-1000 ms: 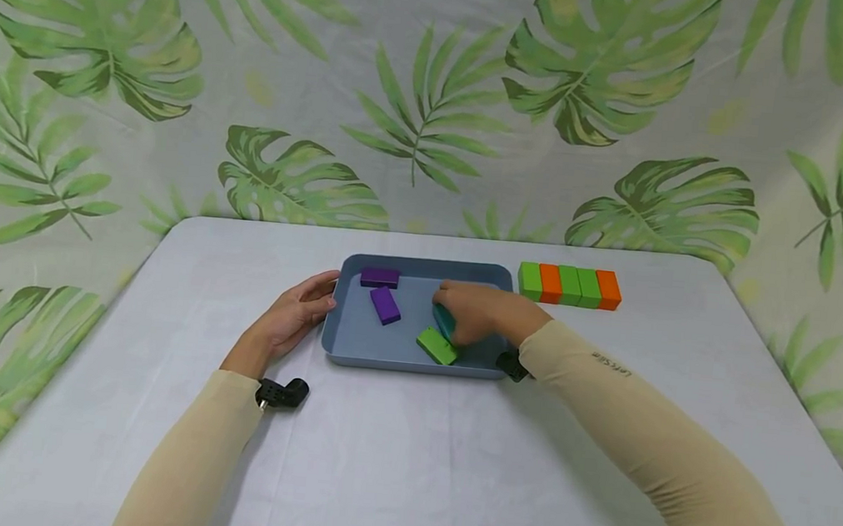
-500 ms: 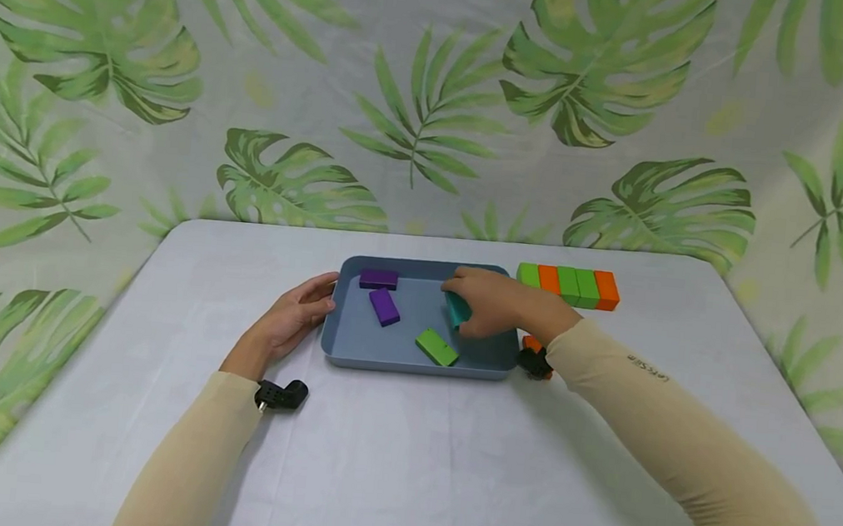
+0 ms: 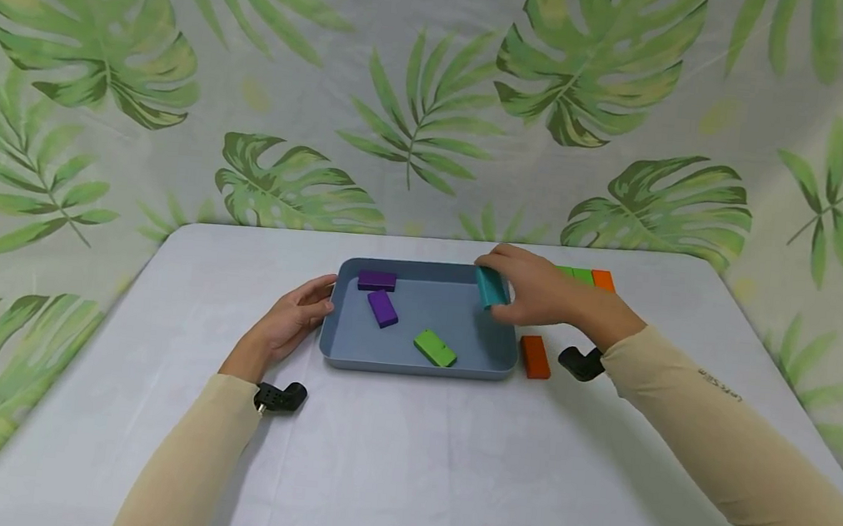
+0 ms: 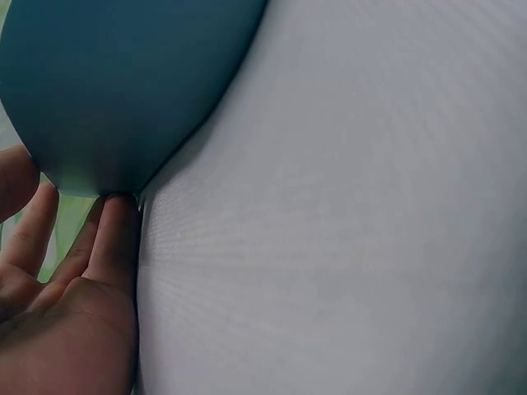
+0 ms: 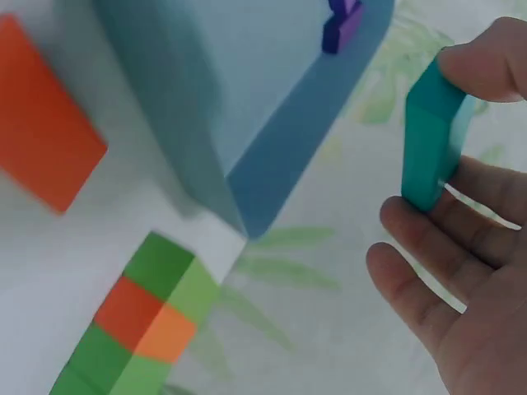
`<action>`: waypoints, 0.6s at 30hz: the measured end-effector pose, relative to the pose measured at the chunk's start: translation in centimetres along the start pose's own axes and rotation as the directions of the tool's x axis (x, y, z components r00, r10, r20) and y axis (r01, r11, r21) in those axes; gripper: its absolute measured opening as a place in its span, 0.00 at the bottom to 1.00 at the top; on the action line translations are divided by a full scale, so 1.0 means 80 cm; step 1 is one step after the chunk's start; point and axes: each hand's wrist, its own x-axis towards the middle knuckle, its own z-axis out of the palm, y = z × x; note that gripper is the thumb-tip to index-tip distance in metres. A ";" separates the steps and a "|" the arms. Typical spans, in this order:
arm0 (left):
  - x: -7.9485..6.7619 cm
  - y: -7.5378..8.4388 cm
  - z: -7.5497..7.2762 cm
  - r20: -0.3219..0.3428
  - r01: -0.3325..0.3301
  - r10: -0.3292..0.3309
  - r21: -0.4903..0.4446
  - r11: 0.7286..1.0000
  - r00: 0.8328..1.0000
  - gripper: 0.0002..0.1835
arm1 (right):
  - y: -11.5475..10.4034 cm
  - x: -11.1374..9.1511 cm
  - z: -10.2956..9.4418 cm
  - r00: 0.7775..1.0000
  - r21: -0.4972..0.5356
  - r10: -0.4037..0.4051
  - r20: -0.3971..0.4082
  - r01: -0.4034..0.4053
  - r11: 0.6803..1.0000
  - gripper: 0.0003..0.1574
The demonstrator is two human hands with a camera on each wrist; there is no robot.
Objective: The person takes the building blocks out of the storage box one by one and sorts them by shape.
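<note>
My right hand pinches a teal rectangular block between thumb and fingertips, lifted over the right end of the blue-grey tray. In the right wrist view, the teal block stands on edge between thumb and fingers, apart from the tray. My left hand rests against the tray's left wall, its fingers fairly straight; in the left wrist view the fingertips touch the tray wall. Inside the tray lie two purple blocks, one at the back and one tilted, and a light green block.
An orange block lies on the white cloth just right of the tray. Behind my right hand, a row of green and orange blocks stands partly hidden; the right wrist view shows its end. A leaf-patterned cloth hangs behind the table.
My right hand has risen and moved right, carrying the teal block from the middle of the tray to its right end. The orange block beside the tray has come into sight. My left hand stays put.
</note>
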 end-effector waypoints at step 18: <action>-0.004 0.004 0.003 0.005 -0.003 0.003 0.001 1.000 1.000 0.35 | 0.053 -0.070 -0.024 0.991 -0.014 0.130 -0.030 -0.130 0.991 0.40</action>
